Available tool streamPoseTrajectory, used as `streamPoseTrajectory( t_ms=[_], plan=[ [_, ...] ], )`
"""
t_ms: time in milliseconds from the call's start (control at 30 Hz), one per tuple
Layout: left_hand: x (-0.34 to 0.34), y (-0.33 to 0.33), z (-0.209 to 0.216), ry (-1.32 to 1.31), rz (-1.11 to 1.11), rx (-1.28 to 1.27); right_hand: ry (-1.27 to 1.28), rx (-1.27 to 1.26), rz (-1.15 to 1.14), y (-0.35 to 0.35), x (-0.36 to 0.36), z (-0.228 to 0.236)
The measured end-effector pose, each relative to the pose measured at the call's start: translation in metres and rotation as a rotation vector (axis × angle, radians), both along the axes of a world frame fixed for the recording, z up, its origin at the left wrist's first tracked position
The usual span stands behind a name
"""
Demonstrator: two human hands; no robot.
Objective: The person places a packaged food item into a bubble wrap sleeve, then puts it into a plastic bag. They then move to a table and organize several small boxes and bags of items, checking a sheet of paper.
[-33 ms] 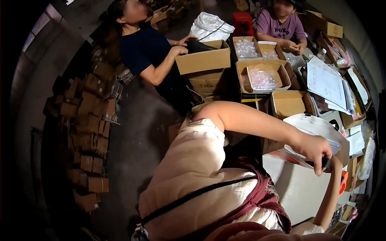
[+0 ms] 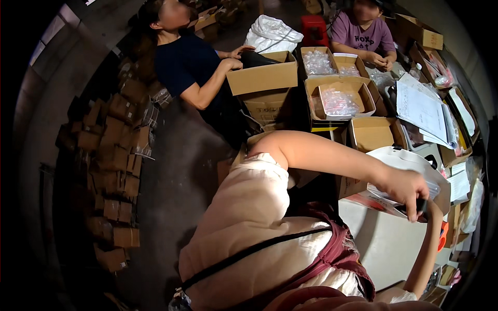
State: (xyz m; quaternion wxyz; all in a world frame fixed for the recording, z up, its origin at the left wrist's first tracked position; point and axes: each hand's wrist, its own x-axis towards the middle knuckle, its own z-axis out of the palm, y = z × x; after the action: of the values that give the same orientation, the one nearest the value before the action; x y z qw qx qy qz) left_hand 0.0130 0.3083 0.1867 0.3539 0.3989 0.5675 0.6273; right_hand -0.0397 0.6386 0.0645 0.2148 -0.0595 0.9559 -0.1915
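My left hand (image 2: 405,187) reaches across to the right, over the front edge of a white bag (image 2: 390,154) with black handles. Its fingers curl down over a small black object (image 2: 421,205), whose kind I cannot make out. My right hand (image 2: 434,208) meets it there at the end of the forearm rising from the lower right. Most of that hand, with its fingers, is hidden behind the left hand and the black object. Clear plastic pieces (image 2: 431,187) show inside the bag, which rests on a pale tabletop (image 2: 390,248).
Open cartons (image 2: 377,133) stand beyond the bag, some with clear plastic parts (image 2: 338,102). Papers (image 2: 423,110) lie at right, near an orange tool (image 2: 443,236). One co-worker reaches into a large carton (image 2: 263,78); another sits across the table. Stacked cartons (image 2: 118,211) line the left floor.
My left fingertips have risen slightly, and more of the black object shows beside them. Both forearms stay nearly where they were.
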Motion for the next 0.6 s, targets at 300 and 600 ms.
streamPoseTrajectory(
  t_ms=[300,600],
  plan=[
    [-0.078,-0.046,-0.063,0.779,0.658,-0.221,-0.119,-0.502,-0.117,-0.064,0.052,0.125],
    [-0.055,-0.048,-0.074,0.644,0.603,-0.442,0.247,-0.313,-0.017,-0.095,0.094,0.121]
  ],
)
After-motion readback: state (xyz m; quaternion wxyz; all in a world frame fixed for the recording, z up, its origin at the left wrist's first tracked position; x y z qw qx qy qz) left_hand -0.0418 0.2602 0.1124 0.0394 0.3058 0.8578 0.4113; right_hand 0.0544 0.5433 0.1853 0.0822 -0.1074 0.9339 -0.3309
